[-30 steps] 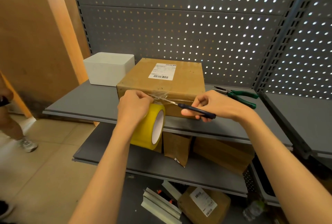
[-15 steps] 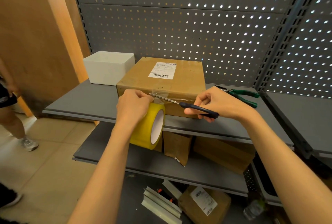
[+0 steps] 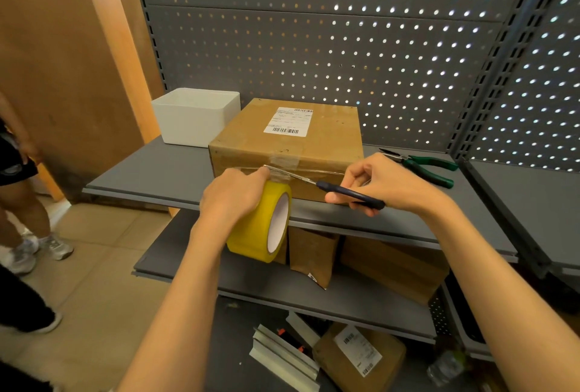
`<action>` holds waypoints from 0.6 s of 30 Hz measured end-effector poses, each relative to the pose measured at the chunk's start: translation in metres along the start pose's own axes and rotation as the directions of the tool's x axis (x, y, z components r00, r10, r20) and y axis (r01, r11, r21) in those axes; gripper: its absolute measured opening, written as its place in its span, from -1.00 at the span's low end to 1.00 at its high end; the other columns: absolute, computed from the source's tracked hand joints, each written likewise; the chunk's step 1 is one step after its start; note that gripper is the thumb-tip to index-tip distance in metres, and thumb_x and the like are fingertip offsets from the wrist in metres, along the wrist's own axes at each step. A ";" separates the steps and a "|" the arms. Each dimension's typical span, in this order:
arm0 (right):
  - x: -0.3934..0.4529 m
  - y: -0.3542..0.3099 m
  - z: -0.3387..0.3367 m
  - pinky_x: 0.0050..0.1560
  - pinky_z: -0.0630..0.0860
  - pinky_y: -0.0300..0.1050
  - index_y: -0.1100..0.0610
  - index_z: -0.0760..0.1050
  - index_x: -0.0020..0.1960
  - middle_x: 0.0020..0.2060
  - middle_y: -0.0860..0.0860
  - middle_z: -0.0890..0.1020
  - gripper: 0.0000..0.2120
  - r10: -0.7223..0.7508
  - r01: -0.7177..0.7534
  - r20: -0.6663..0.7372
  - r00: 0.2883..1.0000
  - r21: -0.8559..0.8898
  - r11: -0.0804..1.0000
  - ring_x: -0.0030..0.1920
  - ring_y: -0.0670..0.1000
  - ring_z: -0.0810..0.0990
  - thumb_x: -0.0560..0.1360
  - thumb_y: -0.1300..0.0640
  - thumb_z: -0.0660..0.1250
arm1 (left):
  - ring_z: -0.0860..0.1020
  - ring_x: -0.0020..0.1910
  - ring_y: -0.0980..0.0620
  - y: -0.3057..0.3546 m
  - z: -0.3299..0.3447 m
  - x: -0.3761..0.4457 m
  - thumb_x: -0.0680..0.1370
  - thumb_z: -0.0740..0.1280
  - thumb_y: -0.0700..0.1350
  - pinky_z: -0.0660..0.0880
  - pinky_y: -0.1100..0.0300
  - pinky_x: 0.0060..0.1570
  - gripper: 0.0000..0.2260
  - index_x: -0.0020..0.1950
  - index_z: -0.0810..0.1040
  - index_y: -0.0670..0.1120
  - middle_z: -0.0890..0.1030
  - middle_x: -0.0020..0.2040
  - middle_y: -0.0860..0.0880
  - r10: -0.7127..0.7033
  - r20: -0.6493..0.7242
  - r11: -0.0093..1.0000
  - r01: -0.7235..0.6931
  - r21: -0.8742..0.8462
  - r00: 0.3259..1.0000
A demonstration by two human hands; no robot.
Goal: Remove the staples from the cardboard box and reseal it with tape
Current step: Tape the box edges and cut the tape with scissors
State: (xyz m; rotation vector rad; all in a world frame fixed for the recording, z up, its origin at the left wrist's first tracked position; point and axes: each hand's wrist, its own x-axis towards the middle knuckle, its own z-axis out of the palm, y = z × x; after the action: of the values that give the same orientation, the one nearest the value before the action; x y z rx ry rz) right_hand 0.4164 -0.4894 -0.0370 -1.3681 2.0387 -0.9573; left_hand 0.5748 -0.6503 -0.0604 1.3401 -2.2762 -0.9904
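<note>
**Cutting the tape strip free at the front of the box**

Nearest the viewer, the left hand (image 3: pixel 233 195) is gripping the yellow tape roll (image 3: pixel 262 223), its fingers (image 3: pixel 251 176) curled over the top of the roll, which is hanging just in front of the cardboard box (image 3: pixel 288 146). A clear strip is stretching from the roll up onto the box's front edge. To the right of the box's front face, the right hand (image 3: pixel 387 186) is holding the scissors (image 3: pixel 326 186), fingers curled tightly around the dark handles, with the thin blades reaching left to the taut strip beside the left thumb. How far the blades are parted cannot be told.

To cut well, the left hand should probably be keeping the strip tight while the blades are closing squarely across it, close to the roll, so the loose end can be pressed flat against the box.

The box is sitting on the grey shelf (image 3: pixel 150 171). Beyond it to the right, green-handled pliers (image 3: pixel 423 167) are lying on the shelf; behind it to the left, a white bin (image 3: pixel 196 115) is standing.
</note>
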 end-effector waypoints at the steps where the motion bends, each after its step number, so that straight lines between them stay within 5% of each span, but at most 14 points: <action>1: -0.001 -0.001 0.000 -0.50 0.40 -0.32 0.27 0.58 -0.21 -0.47 0.04 0.61 -0.55 -0.003 0.003 -0.005 1.000 -0.005 1.000 -0.54 -0.06 0.49 0.24 -0.13 0.51 | 0.47 0.05 -0.16 0.000 0.000 0.000 0.52 0.15 0.20 0.36 0.06 -0.05 -0.53 0.18 0.51 -0.14 0.53 0.12 -0.14 -0.002 0.018 0.999 0.002 -0.048 1.000; 9: -0.008 -0.016 0.004 -0.48 0.40 -0.38 0.20 0.60 -0.25 -0.50 0.01 0.60 -0.64 -0.079 0.072 -0.104 0.991 -0.066 0.995 -0.53 -0.17 0.49 0.20 -0.08 0.56 | 0.48 -0.11 -0.05 -0.007 -0.012 -0.009 0.48 0.31 0.09 0.40 0.10 -0.13 -0.71 0.08 0.45 -0.06 0.50 -0.06 -0.06 -0.058 0.125 0.879 0.110 -0.464 0.990; 14: -0.009 -0.029 0.010 -0.46 0.40 -0.39 0.14 0.58 -0.26 -0.44 0.03 0.62 -0.65 -0.169 0.141 -0.250 0.953 -0.124 0.982 -0.48 -0.21 0.47 0.18 -0.12 0.54 | 0.41 -0.26 0.06 0.002 -0.030 -0.015 0.52 0.29 0.04 0.31 0.18 -0.30 -0.81 -0.20 0.42 -0.04 0.44 -0.22 0.03 -0.002 0.032 0.866 0.018 -0.499 0.999; 18: -0.006 -0.030 0.001 -0.32 0.55 -0.03 0.21 0.57 -0.18 -0.30 0.16 0.66 -0.59 -0.136 0.173 -0.536 0.833 0.019 0.985 -0.36 0.08 0.59 0.24 -0.12 0.51 | 0.40 -0.29 0.05 0.001 -0.030 -0.021 0.52 0.29 0.03 0.30 0.16 -0.29 -0.78 -0.28 0.41 -0.03 0.45 -0.25 -0.01 0.003 0.030 0.870 0.013 -0.493 1.000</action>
State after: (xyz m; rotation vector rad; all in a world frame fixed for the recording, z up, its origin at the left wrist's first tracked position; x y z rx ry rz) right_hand 0.4368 -0.4913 -0.0142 -1.3503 2.2759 -1.6160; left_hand 0.6019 -0.6438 -0.0366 1.1089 -1.8486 -1.4768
